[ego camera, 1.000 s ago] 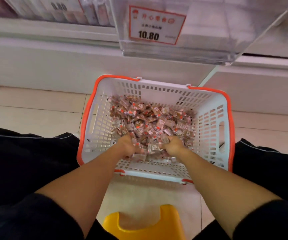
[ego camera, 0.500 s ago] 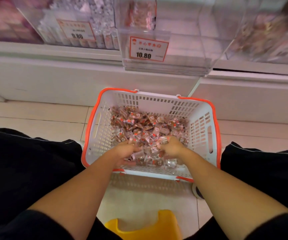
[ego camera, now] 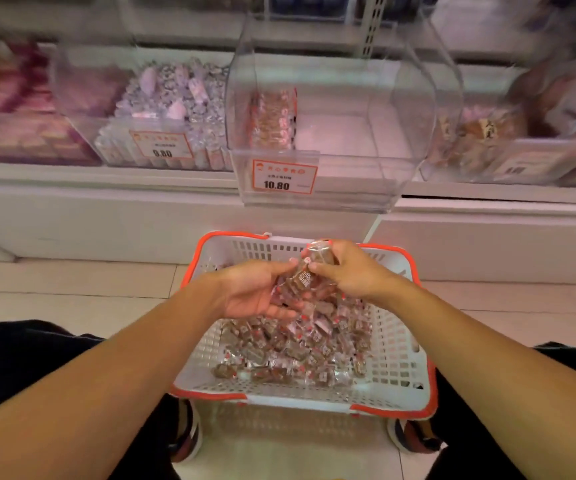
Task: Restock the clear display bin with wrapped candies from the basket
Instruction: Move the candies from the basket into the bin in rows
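Note:
A white basket [ego camera: 402, 372] with an orange rim stands on the floor between my knees, holding several wrapped candies [ego camera: 293, 348]. Above it, my left hand [ego camera: 255, 292] and my right hand [ego camera: 348, 271] together hold a bunch of wrapped candies [ego camera: 302, 282], pressed between them, fingers curled round it. The clear display bin [ego camera: 348, 133] sits on the shelf ahead with a 10.80 price tag [ego camera: 283, 176]. A small stack of candies [ego camera: 272, 119] lies at its left side; the rest of its floor is bare.
A neighbouring clear bin [ego camera: 162, 109] on the left holds pale wrapped sweets behind a 9.80 tag. Another bin [ego camera: 508, 133] on the right holds brown packets. The white shelf base [ego camera: 106, 216] runs across, tiled floor [ego camera: 72, 289] in front.
Both hands have risen out of the basket's pile with a bunch of candies between them. The view has tilted up, showing the shelf bins.

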The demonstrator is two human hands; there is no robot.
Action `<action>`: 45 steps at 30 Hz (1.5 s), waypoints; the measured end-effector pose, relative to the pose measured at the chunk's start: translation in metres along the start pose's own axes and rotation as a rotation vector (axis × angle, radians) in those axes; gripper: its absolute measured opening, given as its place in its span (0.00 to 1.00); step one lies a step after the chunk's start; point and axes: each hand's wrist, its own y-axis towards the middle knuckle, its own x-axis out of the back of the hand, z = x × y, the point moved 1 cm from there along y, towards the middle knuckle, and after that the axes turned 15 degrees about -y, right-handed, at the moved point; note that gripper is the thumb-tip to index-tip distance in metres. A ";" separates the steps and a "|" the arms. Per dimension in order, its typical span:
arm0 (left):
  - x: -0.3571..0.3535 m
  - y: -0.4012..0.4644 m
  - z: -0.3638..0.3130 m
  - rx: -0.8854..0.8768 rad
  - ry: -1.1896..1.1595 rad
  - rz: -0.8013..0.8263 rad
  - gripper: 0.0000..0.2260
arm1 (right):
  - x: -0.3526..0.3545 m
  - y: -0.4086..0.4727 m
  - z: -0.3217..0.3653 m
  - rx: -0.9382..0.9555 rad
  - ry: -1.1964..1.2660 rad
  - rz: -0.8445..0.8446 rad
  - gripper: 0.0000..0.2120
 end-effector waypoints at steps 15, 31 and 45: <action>-0.037 -0.068 -0.068 0.002 -0.069 0.251 0.14 | 0.053 -0.056 0.083 0.547 -0.598 -0.226 0.29; -0.052 -0.073 -0.069 -0.042 0.256 0.387 0.10 | 0.069 -0.050 0.091 0.408 -0.035 0.066 0.55; -0.090 -0.107 -0.143 -0.329 0.716 0.223 0.31 | 0.131 -0.046 0.136 0.444 -0.059 0.008 0.25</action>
